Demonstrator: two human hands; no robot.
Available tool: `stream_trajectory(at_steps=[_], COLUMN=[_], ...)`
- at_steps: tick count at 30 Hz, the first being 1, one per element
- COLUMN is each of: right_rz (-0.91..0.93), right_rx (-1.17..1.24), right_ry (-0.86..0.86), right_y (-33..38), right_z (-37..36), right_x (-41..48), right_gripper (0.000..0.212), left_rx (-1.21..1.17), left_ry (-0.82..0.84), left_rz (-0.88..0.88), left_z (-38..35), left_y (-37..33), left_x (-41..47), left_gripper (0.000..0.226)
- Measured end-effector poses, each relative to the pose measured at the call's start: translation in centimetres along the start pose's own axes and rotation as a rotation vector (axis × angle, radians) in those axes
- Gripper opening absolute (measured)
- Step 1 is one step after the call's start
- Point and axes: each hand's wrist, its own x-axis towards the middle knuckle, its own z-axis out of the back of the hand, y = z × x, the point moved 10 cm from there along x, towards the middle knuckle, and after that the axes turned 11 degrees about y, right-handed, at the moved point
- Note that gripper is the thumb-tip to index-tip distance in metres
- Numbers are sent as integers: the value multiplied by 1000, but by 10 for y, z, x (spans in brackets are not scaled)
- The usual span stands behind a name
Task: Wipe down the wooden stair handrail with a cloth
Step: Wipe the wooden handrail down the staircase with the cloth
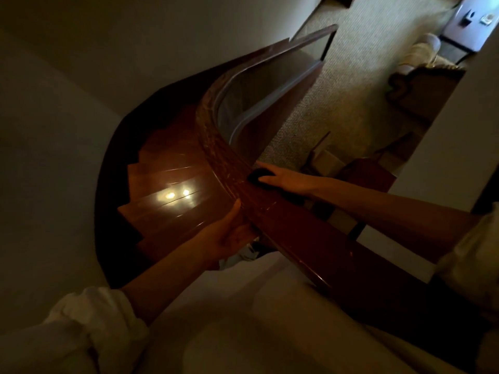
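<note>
We see the curved wooden handrail [229, 157] sweeping down beside dim wooden stairs [172, 184]. The right hand [283, 178] lies on top of the rail, fingers stretched out flat, pressing a dark cloth [256, 177] against the wood. The left hand [229, 234] touches the rail's near edge, thumb straight. Its fingers are hidden beneath, so we cannot tell its grip.

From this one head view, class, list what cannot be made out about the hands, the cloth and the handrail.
Head view:
The cloth: mostly covered by the right hand; dim light hides its colour.
The left hand: its fingers go under the handrail.
The handrail's near end: lost in shadow, lower right.
The small things on the far table: too small.
</note>
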Motion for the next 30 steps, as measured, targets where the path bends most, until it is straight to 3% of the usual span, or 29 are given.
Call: stream_trajectory(at_steps=[6,10,13,16,18,23,25,30], right_rz=[46,-38,-103,-184,-242,-232,-177,-253], right_rx=[13,-85,-88,-67,-38,-208,-261,-208], right_ry=[95,101,47,-32,-70,-214,-172,-174], right_y=[0,8,-1,-28,-38,-4,-3,-16], right_z=[-12,-18,-19,-16,-20,-20,-33,-22], right_x=[-42,-76,-120,-178,-202,-148,-137,-185], right_gripper=[52,45,43,56,50,44,45,46], left_rx=[-37,-77,-107,-184,-213,-281,-282,-345], left_ry=[16,10,61,145,192,229,240,255], left_rz=[-13,-49,-36,5,24,24,32,139], left_z=[-3,-14,-27,-40,-49,-61,-60,-54], left_y=[-1,-2,9,26,34,33,30,31], left_x=[-2,-12,-19,-19,-24,-31,-31,-28], left_gripper=[52,59,54,60,62,53,52,51])
